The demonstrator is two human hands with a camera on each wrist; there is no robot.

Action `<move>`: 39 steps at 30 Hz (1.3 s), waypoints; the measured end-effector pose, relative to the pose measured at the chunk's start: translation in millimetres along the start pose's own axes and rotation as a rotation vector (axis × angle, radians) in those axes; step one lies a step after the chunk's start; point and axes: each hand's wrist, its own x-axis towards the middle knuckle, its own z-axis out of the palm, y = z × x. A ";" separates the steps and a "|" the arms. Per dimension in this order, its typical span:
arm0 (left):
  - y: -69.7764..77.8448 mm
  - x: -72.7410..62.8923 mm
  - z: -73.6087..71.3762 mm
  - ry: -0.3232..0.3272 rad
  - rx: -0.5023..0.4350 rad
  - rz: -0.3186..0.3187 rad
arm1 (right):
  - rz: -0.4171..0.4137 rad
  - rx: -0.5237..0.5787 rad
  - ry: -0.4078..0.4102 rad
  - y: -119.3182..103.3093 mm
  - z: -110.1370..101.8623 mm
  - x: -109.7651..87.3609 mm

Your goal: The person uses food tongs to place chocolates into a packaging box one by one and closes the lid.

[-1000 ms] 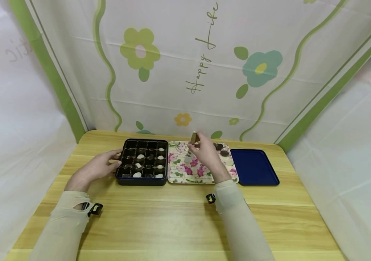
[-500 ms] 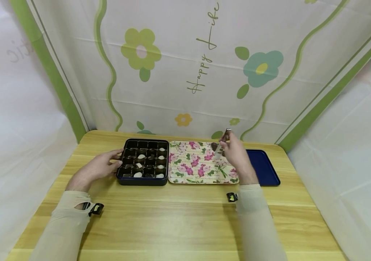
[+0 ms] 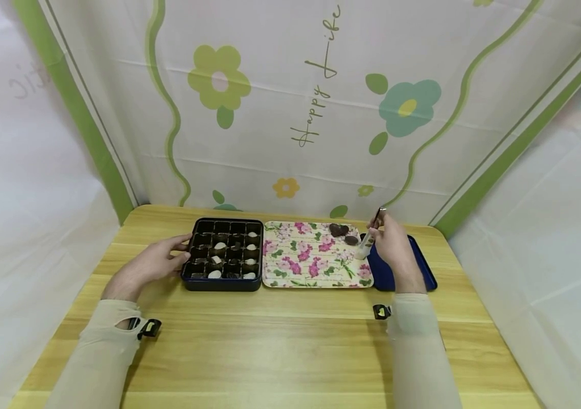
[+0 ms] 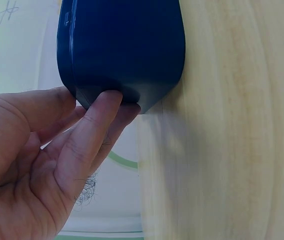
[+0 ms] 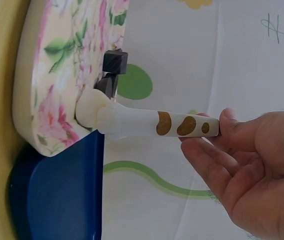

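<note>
On the table's left side stands a dark blue box (image 3: 222, 287) with a divided insert of dark and white chocolates. My left hand (image 3: 159, 261) rests its fingertips against the box's left wall, also seen on the box (image 4: 127, 45) in the left wrist view. My right hand (image 3: 392, 241) pinches the upper end of small white tongs (image 5: 152, 122) with gold spots on the handle. Their broad white tips touch or hover at the right part of the flowered tray (image 3: 290, 278); I cannot tell which. Dark chocolates (image 3: 338, 229) lie near the tray's back right corner.
A flat dark blue lid (image 3: 425, 267) lies right of the tray, partly under my right hand. The wooden table (image 3: 259, 346) extends in front of everything. A printed curtain (image 3: 270, 142) hangs behind the table's back edge.
My right hand has moved right with the tongs, from above the tray's middle to its right side, and the tips have come lower. The left hand and box stay put.
</note>
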 end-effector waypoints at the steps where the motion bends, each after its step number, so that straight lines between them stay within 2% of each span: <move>1: -0.2 0.1 -0.1 -0.001 -0.002 -0.002 | -0.001 0.000 0.001 1.6 1.0 0.3; 7: 0.3 0.1 -0.7 -0.005 -0.012 -0.002 | -0.050 -0.038 0.047 4.8 6.9 0.4; 13: 0.7 -0.8 -0.8 -0.008 -0.024 -0.002 | -0.120 0.003 0.080 -4.6 23.6 -1.8; 17: 0.3 -0.7 -0.6 -0.006 -0.028 -0.003 | -0.219 0.021 0.081 -17.0 45.1 -3.9; 23: -1.1 1.1 0.0 -0.004 -0.016 0.001 | -0.415 0.013 0.097 -35.6 79.0 -8.8; 27: -1.1 1.8 -0.2 -0.005 -0.016 0.000 | -0.501 -0.005 0.049 -39.1 93.1 -11.9; 30: -1.1 1.7 -0.4 -0.004 -0.011 0.003 | -0.533 -0.039 0.001 -37.4 98.7 -13.4; 39: -0.1 1.6 -0.5 -0.005 -0.017 0.006 | -0.516 -0.083 -0.099 -41.1 91.8 -22.0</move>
